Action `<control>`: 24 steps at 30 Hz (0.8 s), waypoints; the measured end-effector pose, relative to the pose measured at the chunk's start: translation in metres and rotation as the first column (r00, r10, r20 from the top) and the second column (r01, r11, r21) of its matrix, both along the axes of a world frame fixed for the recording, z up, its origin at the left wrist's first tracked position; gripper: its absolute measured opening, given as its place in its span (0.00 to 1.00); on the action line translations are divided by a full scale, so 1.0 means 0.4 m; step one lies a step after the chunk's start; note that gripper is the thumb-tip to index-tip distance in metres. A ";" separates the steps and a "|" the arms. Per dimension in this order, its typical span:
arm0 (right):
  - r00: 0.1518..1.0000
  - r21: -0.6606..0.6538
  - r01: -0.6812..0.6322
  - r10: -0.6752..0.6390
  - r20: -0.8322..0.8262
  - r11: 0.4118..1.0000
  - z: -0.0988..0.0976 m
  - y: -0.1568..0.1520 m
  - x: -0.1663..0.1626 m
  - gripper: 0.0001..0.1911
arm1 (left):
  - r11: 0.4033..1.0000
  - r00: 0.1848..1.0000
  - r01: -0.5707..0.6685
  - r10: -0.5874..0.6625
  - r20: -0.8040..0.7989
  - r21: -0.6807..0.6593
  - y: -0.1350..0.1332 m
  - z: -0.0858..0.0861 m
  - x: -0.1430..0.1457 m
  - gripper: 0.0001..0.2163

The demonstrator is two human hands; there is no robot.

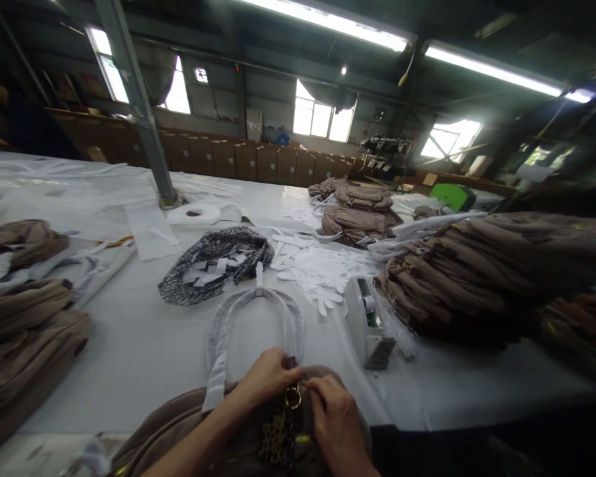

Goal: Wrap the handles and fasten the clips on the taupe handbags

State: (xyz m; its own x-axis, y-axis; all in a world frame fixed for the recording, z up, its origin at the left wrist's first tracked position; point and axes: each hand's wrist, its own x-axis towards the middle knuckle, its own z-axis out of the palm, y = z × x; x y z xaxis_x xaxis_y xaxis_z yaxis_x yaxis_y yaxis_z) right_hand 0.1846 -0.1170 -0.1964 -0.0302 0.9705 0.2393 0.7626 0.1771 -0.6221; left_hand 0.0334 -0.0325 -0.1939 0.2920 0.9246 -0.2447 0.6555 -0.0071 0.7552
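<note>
A brownish-taupe handbag (173,424) lies at the table's near edge, its wrapped handles (222,351) standing up in a loop away from me. My left hand (271,374) is closed round the dark base of the right handle, above a gold ring (293,396). A leopard-patterned charm (273,434) hangs just below, against the bag's front. My right hand (335,414) is beside the ring, thumb and fingers pinched together at the bag's top edge. What lies between those fingertips is too small to make out.
A tape dispenser (370,324) stands right of the bag. Beyond lie white paper strips (322,265) and a speckled fabric holder (213,258) with white scraps. Stacked bags (477,271) rise at right; more bags (30,344) lie left. A metal post (139,99) stands at the table's far side.
</note>
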 end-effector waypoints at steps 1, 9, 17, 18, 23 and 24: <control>1.000 -0.001 0.003 -0.003 0.000 1.000 -0.003 0.000 0.002 0.14 | 1.000 1.000 0.006 -0.006 0.012 0.006 -0.005 0.006 -0.001 0.13; 0.988 0.024 0.036 -0.039 0.149 0.999 -0.019 0.001 -0.001 0.15 | 0.997 0.984 0.050 -0.039 0.171 -0.058 -0.047 0.018 -0.038 0.12; 0.945 0.006 -0.002 0.000 0.327 1.000 0.004 0.016 -0.014 0.14 | 0.992 0.950 0.075 -0.040 0.311 -0.101 -0.038 0.020 -0.037 0.13; 0.945 0.007 -0.006 0.003 0.327 1.000 0.010 0.019 -0.016 0.14 | 0.991 0.943 0.083 -0.043 0.331 -0.108 -0.038 0.023 -0.036 0.12; 0.961 -0.017 -0.060 0.062 0.268 0.998 0.028 0.034 -0.023 0.14 | 0.987 0.910 0.093 -0.030 0.413 -0.134 -0.034 0.031 -0.033 0.10; 0.963 -0.024 -0.069 0.073 0.259 0.997 0.027 0.035 -0.023 0.14 | 0.986 0.906 0.092 -0.025 0.423 -0.140 -0.032 0.029 -0.032 0.10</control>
State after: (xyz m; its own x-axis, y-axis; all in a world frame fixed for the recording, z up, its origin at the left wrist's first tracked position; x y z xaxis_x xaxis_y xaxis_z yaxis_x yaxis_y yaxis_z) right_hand 0.1753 -0.1029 -0.1854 -0.1584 0.9669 0.1999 0.8839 0.2291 -0.4077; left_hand 0.0208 -0.0451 -0.1824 0.4512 0.8637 -0.2245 0.2805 0.1016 0.9545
